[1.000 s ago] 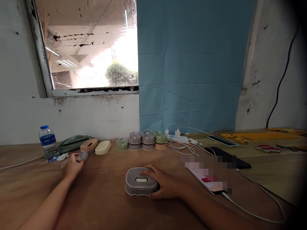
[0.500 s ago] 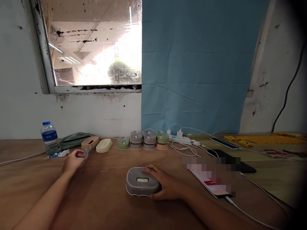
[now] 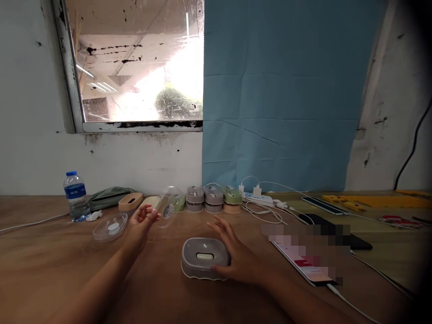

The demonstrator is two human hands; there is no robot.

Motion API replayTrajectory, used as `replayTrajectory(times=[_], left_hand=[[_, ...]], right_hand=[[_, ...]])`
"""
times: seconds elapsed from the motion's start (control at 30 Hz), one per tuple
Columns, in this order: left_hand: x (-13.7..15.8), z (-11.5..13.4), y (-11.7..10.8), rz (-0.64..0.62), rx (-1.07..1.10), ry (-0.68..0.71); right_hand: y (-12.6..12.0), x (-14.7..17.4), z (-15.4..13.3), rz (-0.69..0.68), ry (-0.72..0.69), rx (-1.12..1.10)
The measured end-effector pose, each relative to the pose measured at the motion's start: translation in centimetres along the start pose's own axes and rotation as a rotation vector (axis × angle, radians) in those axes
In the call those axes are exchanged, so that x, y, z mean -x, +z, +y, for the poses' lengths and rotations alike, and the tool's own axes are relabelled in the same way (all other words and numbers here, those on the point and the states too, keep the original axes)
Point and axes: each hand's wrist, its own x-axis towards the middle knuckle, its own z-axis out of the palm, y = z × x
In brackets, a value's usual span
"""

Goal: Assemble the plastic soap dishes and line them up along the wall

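The left hand point(image 3: 139, 223) pinches an upright clear lid point(image 3: 168, 210).

No text is legible, the blue bottle label point(image 3: 75, 191) included.

There were nine boxes point(image 3: 206, 271) (three stacks point(image 3: 213, 198) of two and one grey box point(image 3: 194, 247) around six o'clock, one green box point(image 3: 178, 202) and one peach box point(image 3: 125, 204) toward eight), two loose lids point(image 3: 168, 211), one bottle point(image 3: 75, 191) and two hands point(image 3: 143, 220).

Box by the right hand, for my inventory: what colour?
The box is mostly grey, clearest in head view.
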Motion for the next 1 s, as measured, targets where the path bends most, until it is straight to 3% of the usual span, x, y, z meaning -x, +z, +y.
replayTrajectory(times=[0.17, 0.3, 0.47, 0.57, 0.7, 0.87, 1.0], left_hand=[[2.9, -0.1, 4.8, -0.159, 0.199, -0.180], [4.5, -0.9, 6.3, -0.246, 0.311, -0.265], [6.1, -2.4, 6.0, -0.528, 0.245, -0.326], [6.8, -3.1, 6.0, -0.622, 0.158, -0.323], [7.3, -2.8, 6.2, -0.681, 0.103, -0.283], [7.0, -1.5, 5.7, -0.797, -0.027, -0.199], [6.1, -2.1, 4.7, -0.683, -0.101, -0.191]], right_hand=[[0.9, 0.2, -1.2, 0.171, -0.056, -0.098], [2.0, 0.3, -1.2, 0.204, -0.030, -0.292], [2.9, -0.1, -1.3, 0.305, 0.001, -0.327], [3.4, -0.4, -1.7, 0.418, 0.023, -0.275], [3.5, -0.8, -1.9, 0.510, 0.015, -0.198], [2.3, -1.1, -0.8, 0.505, -0.057, -0.068], [0.6, -0.9, 0.8, 0.434, -0.133, 0.048]])
